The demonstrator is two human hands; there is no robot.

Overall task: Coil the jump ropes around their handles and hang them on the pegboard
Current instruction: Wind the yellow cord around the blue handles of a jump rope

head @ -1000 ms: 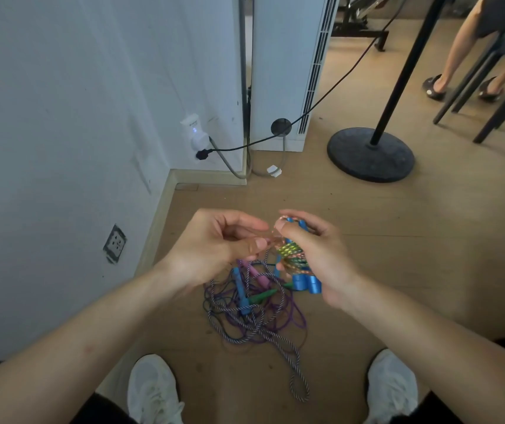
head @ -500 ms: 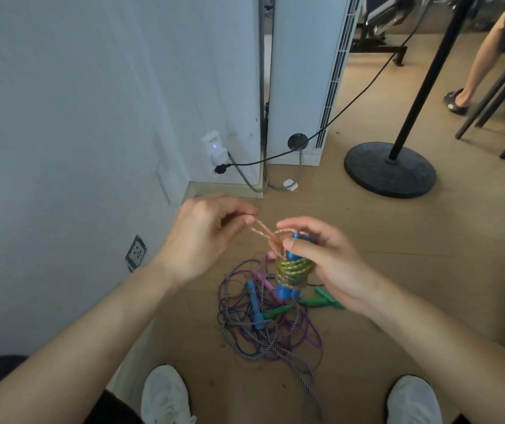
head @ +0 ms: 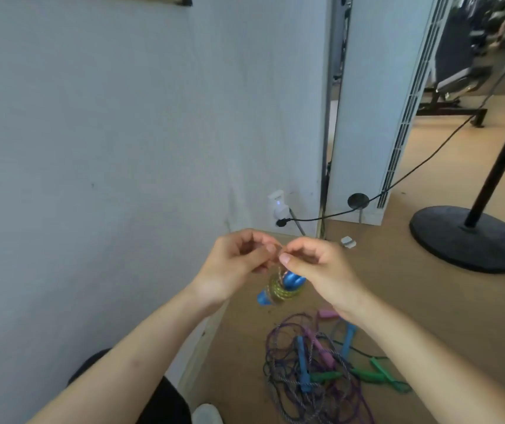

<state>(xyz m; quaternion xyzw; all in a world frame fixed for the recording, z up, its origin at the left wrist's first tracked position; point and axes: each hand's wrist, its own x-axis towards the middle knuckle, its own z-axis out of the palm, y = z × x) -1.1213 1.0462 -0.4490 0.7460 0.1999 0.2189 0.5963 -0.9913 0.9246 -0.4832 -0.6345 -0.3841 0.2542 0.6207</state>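
A coiled jump rope (head: 281, 289), yellow-green cord wound round blue handles, hangs from a thin loop of its own cord. My left hand (head: 239, 264) and my right hand (head: 315, 267) both pinch that loop just above the bundle, fingertips nearly touching. Below on the floor lies a tangled pile of jump ropes (head: 315, 371) with blue, pink and green handles and purple and speckled cords. A dark board corner (head: 180, 0) shows at the top edge of the wall; I cannot tell if it is the pegboard.
A grey wall (head: 122, 148) stands on the left with a white plug adapter (head: 278, 206) and a black cable. A white tower unit (head: 376, 117) is behind. A black round stand base (head: 468, 237) sits on the wooden floor at right. My shoe (head: 206, 414) is below.
The view has tilted up along the wall. Both hands rose with the bundle, and my right hand went from gripping the handles to pinching the cord loop, leaving the bundle hanging.
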